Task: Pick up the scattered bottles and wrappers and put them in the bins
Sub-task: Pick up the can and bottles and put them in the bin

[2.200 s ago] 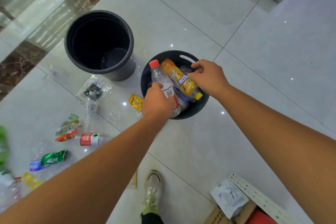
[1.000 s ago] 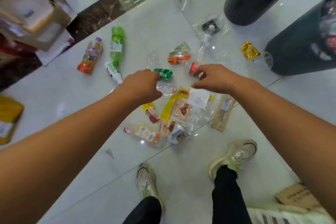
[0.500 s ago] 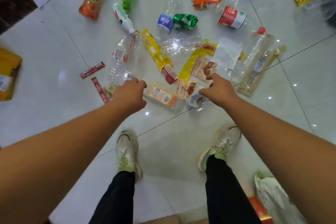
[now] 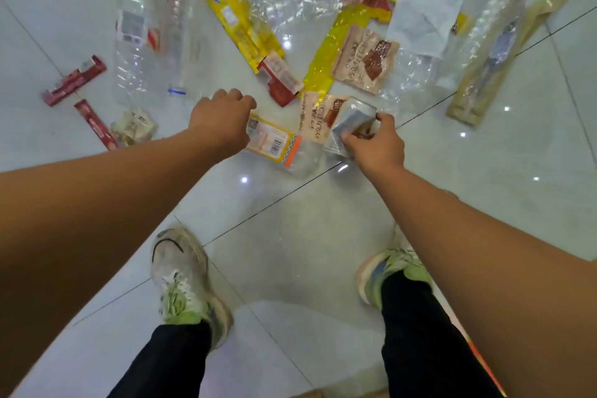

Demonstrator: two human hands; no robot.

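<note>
My left hand has its fingers curled over the left end of a clear bottle with a yellow and orange label lying on the floor; that end is hidden under the hand. My right hand pinches a silver-grey wrapper between thumb and fingers, just above the tiles. Brown snack wrappers and yellow wrapper strips lie just beyond both hands. No bin is in view.
Crushed clear bottles lie to the far left, with red sachets at the left edge. A white paper and a long beige package lie to the right. My shoes stand on pale tiles below.
The view turned from the bins to the litter and dropped closer. My left hand moved onto the labelled bottle's end; my right hand took hold of the silver wrapper.
</note>
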